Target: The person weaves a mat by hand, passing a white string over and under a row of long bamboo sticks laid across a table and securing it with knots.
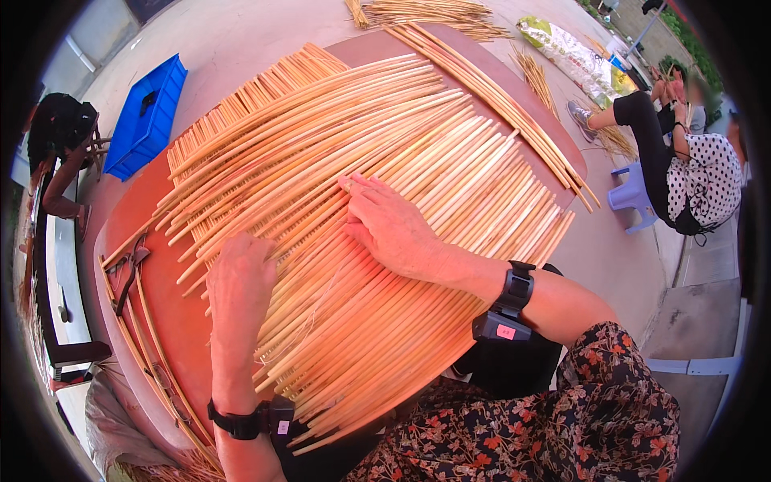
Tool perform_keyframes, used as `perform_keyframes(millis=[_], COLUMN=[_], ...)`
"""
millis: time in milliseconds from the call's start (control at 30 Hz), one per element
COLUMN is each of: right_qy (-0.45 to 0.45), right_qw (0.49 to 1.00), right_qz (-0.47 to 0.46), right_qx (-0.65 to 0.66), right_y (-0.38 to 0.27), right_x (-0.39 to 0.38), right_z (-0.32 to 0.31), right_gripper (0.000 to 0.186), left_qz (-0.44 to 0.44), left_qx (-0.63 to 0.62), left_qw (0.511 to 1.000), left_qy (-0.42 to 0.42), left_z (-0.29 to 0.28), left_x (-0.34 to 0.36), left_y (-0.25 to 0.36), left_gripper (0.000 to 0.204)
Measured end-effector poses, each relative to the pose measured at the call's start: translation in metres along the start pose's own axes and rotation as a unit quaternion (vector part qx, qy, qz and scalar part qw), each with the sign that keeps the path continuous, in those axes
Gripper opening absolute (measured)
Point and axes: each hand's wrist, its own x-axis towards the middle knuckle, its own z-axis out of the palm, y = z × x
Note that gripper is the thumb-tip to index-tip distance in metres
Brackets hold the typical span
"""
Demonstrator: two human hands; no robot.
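Note:
A mat of slender peeled sticks (361,297), laid side by side and bound with thin thread, covers much of a reddish-brown table in front of me. My left hand (239,277) is closed at the mat's left edge by the stick ends; what its curled fingers hold is hidden. My right hand (393,229) lies over the middle of the mat, fingers bent and closed on a stick near the upper rows. Longer loose sticks (321,120) lie across the far part. Both wrists wear black straps with small boxes.
Pruning shears (128,273) and several sticks lie at the table's left edge. A bundle of longer sticks (506,116) rests far right. Beyond stand a blue crate (147,116) and a lilac stool (631,197). One person (703,181) sits at right; another (60,145) is at left.

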Motion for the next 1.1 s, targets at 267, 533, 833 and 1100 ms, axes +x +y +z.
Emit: perform_keyframes(millis=[267,533,833,1100], right_qy=[0.007,0.021,-0.042,-0.043], right_qw=[0.983,0.979,0.97,0.97], right_qz=[0.147,0.061,0.117,0.118], right_qx=[-0.106,-0.192,-0.209,-0.208], right_y=[0.077,0.123,0.121,0.117], right_x=[0.003,-0.005,-0.004,-0.004], right_z=[-0.08,-0.074,-0.072,-0.076], right_gripper=[0.03,0.017,0.047,0.048], left_qz=[0.011,0.002,0.041,0.079], left_qx=[-0.007,0.0,0.027,0.024], left_qw=[1.0,1.0,0.998,0.997], left_qy=[0.023,0.004,0.029,0.012], left_z=[0.004,0.003,0.006,0.007], left_x=[-0.003,-0.002,0.001,0.013], left_y=[-0.003,0.0,-0.005,-0.017], left_gripper=[0.027,0.025,0.026,0.025])
